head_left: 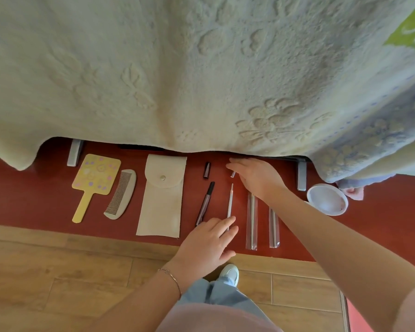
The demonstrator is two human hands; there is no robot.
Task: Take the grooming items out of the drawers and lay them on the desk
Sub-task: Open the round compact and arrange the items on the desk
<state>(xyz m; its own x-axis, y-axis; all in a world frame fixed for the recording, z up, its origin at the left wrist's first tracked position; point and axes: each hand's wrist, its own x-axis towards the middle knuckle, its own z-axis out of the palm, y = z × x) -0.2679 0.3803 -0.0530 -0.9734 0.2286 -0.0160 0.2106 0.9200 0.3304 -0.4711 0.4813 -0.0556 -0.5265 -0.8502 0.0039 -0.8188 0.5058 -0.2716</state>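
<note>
a big cream blanket (153,68) hangs over the far side, just beyond the right hand (256,178), its hem nearly touching those fingertips. under both hands runs the red desk (22,200). far to the left of the left hand (206,245) lie a cream pouch (162,197), then a yellow hand mirror (94,180) and a grey comb (121,195) beside it. a white round dish (327,199) sits off to the right of the right forearm.

the coming move seems to turn on the thin white stick (230,204) and its small clear cap (233,174). the stick's long axis runs from one hand to the other, its near end under the left fingertips, which lie straight and flat, gripping nothing. the cap lies just beyond its far end, at the right hand's fingers, which are loosely spread; whether they pinch it i cannot tell. the right hand is nearer the cap.

two clear sleeved sticks (252,221) lie parallel, right of the left hand; a dark pen (205,202) and its dark cap (206,170) lie just left. no readable writing shows.
</note>
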